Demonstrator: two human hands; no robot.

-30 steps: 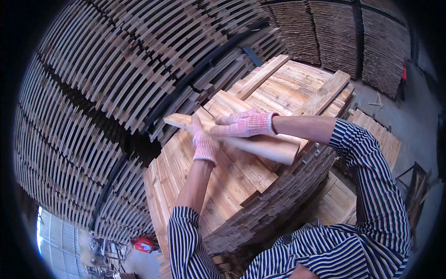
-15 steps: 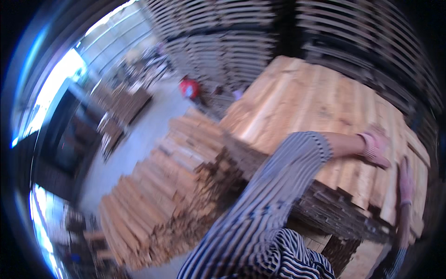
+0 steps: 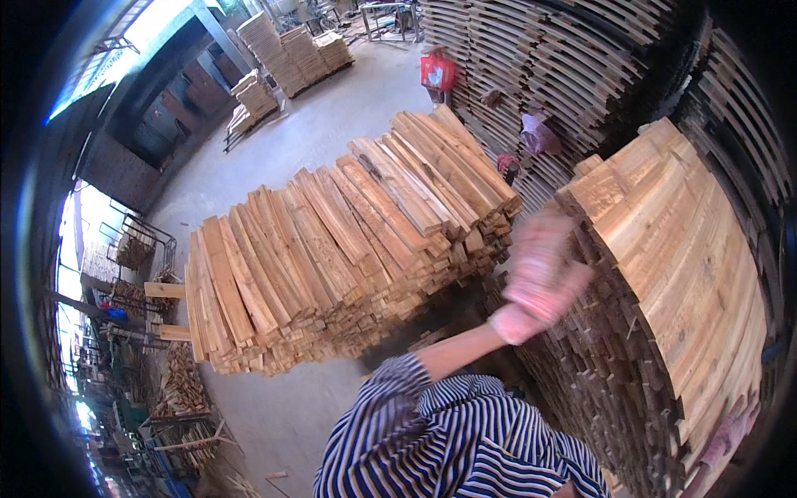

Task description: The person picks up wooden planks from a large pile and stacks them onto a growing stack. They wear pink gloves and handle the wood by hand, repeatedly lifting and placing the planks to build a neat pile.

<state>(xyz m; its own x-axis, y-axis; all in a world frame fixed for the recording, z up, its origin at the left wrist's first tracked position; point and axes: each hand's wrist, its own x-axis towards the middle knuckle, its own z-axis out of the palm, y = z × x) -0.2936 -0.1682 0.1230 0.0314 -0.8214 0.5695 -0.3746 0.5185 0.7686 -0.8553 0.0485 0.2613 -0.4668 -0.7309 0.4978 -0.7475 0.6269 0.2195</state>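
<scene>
Hovering beside flat, pale-brown wooden planks [image 3: 693, 261] stacked at right, the blurred pink-gloved left hand [image 3: 541, 278] appears spread, empty; the pink-gloved right hand [image 3: 729, 433] is near their edge, grip indeterminate. Planks judged stiff, fairly light; ends suit gripping.

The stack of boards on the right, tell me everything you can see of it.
The stack of boards looks wooden and leans in the wide, bent view. Its top is pale yellowish brown, with boards laid side by side; its side shows many layers of darker, rough, uneven edges. The pink-gloved right hand is at its near right edge, seemingly touching. The blurred left hand overlaps its left side in view; contact is unclear.
</scene>
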